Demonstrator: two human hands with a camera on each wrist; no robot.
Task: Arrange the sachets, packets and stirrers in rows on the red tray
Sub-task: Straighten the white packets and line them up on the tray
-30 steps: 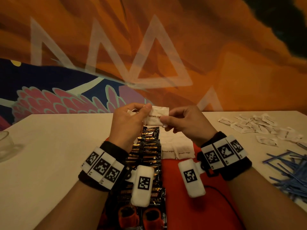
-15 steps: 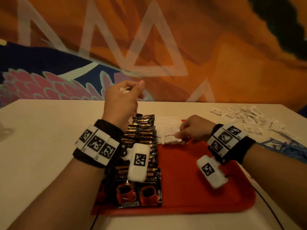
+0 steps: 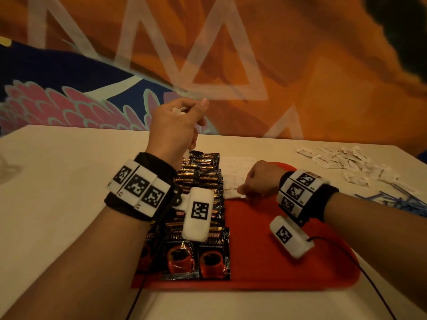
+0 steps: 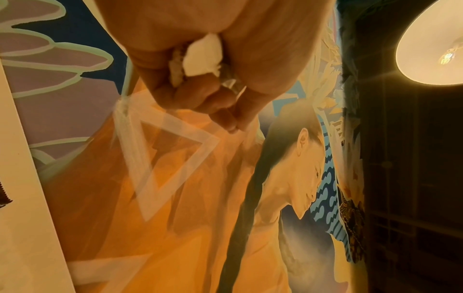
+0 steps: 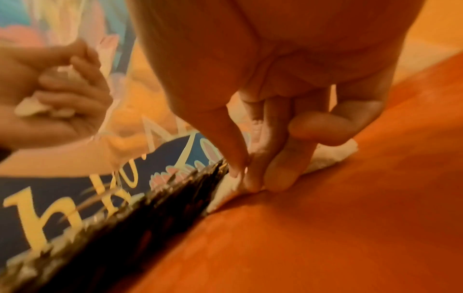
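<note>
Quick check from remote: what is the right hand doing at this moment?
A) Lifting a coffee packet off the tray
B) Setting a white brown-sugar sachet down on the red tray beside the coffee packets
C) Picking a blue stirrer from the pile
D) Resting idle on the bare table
B: the right hand pinches a white brown-sugar sachet against the red tray, next to the coffee packets.
</note>
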